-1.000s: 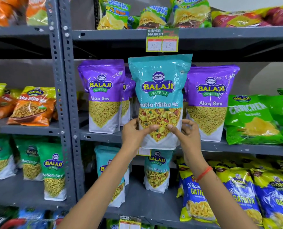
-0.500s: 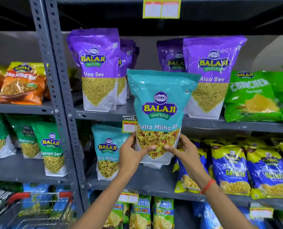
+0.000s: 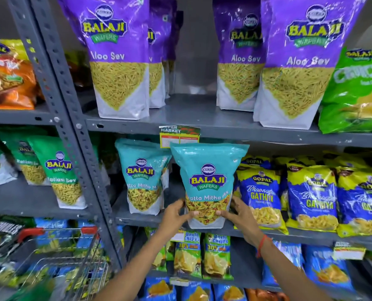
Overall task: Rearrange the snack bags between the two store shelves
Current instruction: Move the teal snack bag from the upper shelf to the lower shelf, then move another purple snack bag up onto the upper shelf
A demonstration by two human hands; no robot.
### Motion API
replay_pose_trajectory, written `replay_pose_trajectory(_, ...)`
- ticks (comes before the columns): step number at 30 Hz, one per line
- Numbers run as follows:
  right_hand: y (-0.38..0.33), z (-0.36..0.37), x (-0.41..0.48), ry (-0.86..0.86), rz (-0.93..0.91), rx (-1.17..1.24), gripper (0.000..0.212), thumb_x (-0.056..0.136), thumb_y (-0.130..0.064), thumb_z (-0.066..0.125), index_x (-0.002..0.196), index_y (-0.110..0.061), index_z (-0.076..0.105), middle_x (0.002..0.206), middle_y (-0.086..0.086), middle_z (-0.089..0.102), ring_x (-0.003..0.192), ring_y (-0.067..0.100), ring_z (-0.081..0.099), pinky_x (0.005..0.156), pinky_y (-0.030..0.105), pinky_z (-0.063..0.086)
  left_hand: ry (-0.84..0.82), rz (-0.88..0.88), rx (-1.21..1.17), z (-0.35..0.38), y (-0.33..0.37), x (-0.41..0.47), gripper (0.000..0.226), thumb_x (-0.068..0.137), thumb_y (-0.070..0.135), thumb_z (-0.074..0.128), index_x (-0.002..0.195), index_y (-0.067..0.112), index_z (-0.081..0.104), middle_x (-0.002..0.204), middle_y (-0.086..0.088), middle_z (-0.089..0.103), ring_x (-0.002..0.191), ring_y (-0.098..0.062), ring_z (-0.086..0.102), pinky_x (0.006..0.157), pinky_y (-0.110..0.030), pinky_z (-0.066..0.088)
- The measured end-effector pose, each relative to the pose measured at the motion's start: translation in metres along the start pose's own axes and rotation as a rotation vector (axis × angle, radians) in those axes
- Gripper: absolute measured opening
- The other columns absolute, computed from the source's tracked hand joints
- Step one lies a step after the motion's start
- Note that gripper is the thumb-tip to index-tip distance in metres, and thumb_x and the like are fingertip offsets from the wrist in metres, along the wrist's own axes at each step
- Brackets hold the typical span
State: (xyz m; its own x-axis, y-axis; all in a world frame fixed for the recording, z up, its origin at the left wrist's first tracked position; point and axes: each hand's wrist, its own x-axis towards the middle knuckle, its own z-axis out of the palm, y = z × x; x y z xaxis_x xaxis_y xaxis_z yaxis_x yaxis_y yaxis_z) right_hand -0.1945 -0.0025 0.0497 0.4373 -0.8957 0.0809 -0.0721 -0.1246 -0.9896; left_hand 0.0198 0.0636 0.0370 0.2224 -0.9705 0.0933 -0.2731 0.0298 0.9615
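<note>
A teal Khatta Mitha Mix bag (image 3: 208,181) stands upright at the front of the lower shelf (image 3: 137,219). My left hand (image 3: 176,216) grips its bottom left corner and my right hand (image 3: 239,213) grips its bottom right. A second teal bag (image 3: 142,177) of the same kind stands just to its left. On the upper shelf (image 3: 191,124) purple Aloo Sev bags (image 3: 117,57) stand left and right (image 3: 298,61), with a bare gap between them.
Blue and yellow Gopal Gathiya bags (image 3: 261,196) crowd the lower shelf right of the held bag. Green Ratlami Sev bags (image 3: 59,170) fill the left rack beyond the grey upright post (image 3: 72,118). A wire shopping cart (image 3: 59,253) with a red handle sits at lower left.
Both hands have carried the teal bag down from the gap on the upper shelf to the lower shelf, beside the other teal bag. The camera has tilted down with it.
</note>
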Motion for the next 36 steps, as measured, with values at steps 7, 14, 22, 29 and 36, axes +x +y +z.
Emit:
replay_pose_trajectory(7, 0.025, -0.003, 0.033, 0.024, 0.038, -0.042, 0.061, 0.070, -0.031, 0.079, 0.126, -0.028, 0.052, 0.131, -0.002, 0.061, 0.122, 0.018, 0.056, 0.102, 0.047, 0.047, -0.029, -0.048, 0.051, 0.007, -0.026, 0.041, 0.047, 0.079, 0.022, 0.075, 0.122, 0.010, 0.059, 0.128, -0.007, 0.066, 0.121, -0.020, 0.060, 0.097, -0.033, 0.050)
replay_pose_trajectory(14, 0.054, -0.005, 0.053, 0.041, 0.047, -0.081, 0.057, 0.073, -0.023, 0.077, 0.124, -0.017, 0.050, 0.126, 0.004, 0.063, 0.118, 0.017, 0.058, 0.103, 0.050, 0.046, -0.072, -0.049, 0.135, 0.011, -0.038, 0.061, 0.056, 0.082, 0.021, 0.073, 0.132, 0.007, 0.052, 0.132, -0.007, 0.063, 0.121, -0.017, 0.057, 0.088, -0.013, 0.046)
replay_pose_trajectory(22, 0.050, 0.000, 0.054, 0.014, 0.099, -0.084, 0.059, 0.080, -0.017, 0.071, 0.132, -0.019, 0.042, 0.135, 0.003, 0.055, 0.128, 0.022, 0.050, 0.103, 0.040, 0.045, -0.077, -0.087, 0.190, 0.014, -0.035, 0.059, 0.069, 0.083, 0.032, 0.071, 0.140, 0.010, 0.041, 0.141, -0.010, 0.056, 0.132, -0.028, 0.050, 0.102, -0.037, 0.044)
replay_pose_trajectory(29, -0.012, 0.015, 0.031, 0.597, -0.129, -0.098, 0.045, 0.086, -0.021, 0.063, 0.125, -0.009, 0.044, 0.124, 0.012, 0.057, 0.115, 0.024, 0.054, 0.095, 0.036, 0.047, 0.265, 0.180, 0.384, 0.019, 0.007, 0.025, 0.082, 0.085, 0.052, 0.059, 0.148, 0.015, 0.022, 0.147, -0.010, 0.040, 0.135, -0.023, 0.039, 0.107, -0.042, 0.040)
replay_pose_trajectory(36, -0.128, 0.027, 0.006, 0.705, -0.558, -0.098, 0.009, 0.090, -0.020, 0.053, 0.098, -0.025, 0.051, 0.085, -0.001, 0.063, 0.080, 0.016, 0.065, 0.067, 0.022, 0.051, 0.521, 0.716, 0.380, 0.029, 0.135, 0.008, 0.050, 0.095, 0.052, 0.034, 0.109, 0.010, 0.057, 0.088, -0.006, 0.060, 0.084, -0.013, 0.051, 0.076, -0.023, 0.041)
